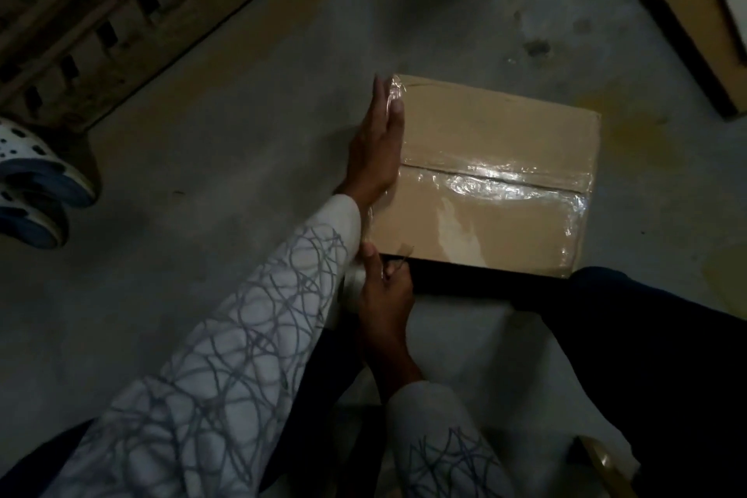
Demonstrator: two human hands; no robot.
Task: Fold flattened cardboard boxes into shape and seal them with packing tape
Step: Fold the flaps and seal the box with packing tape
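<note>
A folded brown cardboard box [497,125] sits on the concrete floor in front of me. Shiny clear packing tape [493,184] runs across its centre seam and down its right edge. My left hand [378,146] lies flat with straight fingers along the box's left edge, pressing clear tape there. My right hand [384,295] is at the near left corner of the box. Its fingers are curled around a pale tape roll [352,282] that is mostly hidden behind the hand and my left sleeve. A short strip of tape [404,253] shows at its fingertips.
A wooden pallet [101,24] lies at the top left. White and blue clogs [32,182] stand at the left edge. Flat cardboard [711,24] lies at the top right, and another piece [606,465] at the bottom right. My dark trouser leg [646,356] lies beside the box.
</note>
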